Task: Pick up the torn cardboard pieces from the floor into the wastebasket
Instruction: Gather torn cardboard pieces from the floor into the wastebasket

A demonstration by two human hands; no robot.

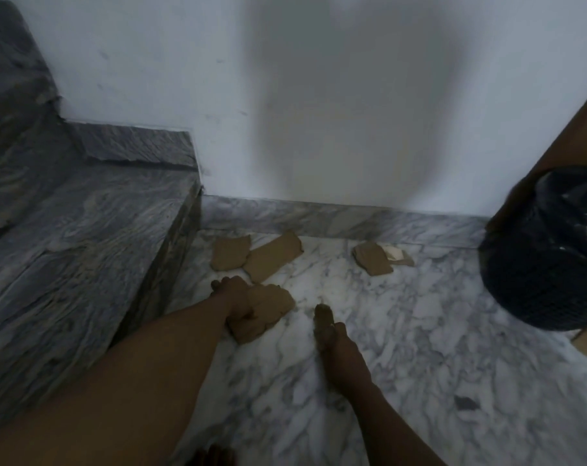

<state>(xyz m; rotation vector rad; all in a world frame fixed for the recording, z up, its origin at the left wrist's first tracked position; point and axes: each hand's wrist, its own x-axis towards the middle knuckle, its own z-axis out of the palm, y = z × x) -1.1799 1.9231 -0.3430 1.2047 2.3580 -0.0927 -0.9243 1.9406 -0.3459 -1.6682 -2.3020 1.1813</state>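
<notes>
Cardboard piece (268, 306) runs lengthwise near-left to far-right, left hand (235, 299) fingers curled round it, right hand (330, 331) fingers straight.

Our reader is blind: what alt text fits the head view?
A left hand grips a torn cardboard piece on the marble floor beside a step; the right hand is open. More pieces lie by the wall, a black wastebasket at right.

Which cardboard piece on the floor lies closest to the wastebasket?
The rightmost piece, lying alone by the baseboard; the other three lie further left, away from the wastebasket.
</notes>
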